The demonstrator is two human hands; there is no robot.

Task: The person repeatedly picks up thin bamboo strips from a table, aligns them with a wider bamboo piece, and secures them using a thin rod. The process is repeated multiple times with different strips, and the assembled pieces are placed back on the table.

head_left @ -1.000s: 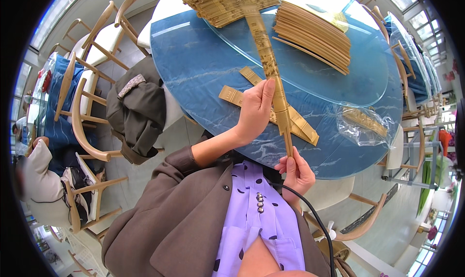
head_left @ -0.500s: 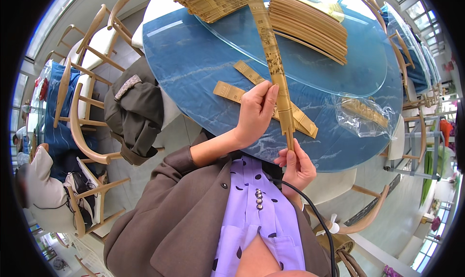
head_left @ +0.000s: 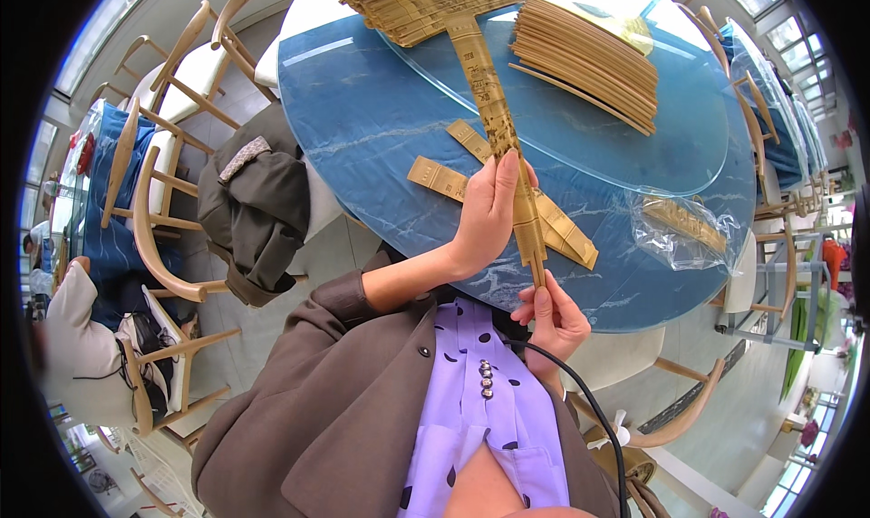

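Observation:
My left hand (head_left: 492, 208) is closed around the middle of a long gold paper chopstick sleeve (head_left: 478, 72) with dark print. The sleeve slants up and away over the table. From its near end stick the tips of thin wooden chopsticks (head_left: 539, 271). My right hand (head_left: 553, 320) pinches these between thumb and fingers, just past the table's near edge. Beneath the sleeve, flat gold paper strips (head_left: 437, 177) lie crossed on the blue tabletop, partly hidden by my left hand. How far the sticks reach inside the sleeve is hidden.
A round blue table (head_left: 362, 146) carries a glass turntable (head_left: 698, 146). On it lie a stack of gold sleeves (head_left: 412, 6) and a pile of wooden chopsticks (head_left: 589, 60). A clear plastic bag (head_left: 680, 230) lies at right. Wooden chairs (head_left: 149, 219) stand around, one with a dark jacket (head_left: 258, 201).
My left hand has slid slightly toward me along the sleeve, and the sleeve's far end has swung a little left. My right hand keeps its pinch on the chopsticks. The whole view has shifted slightly.

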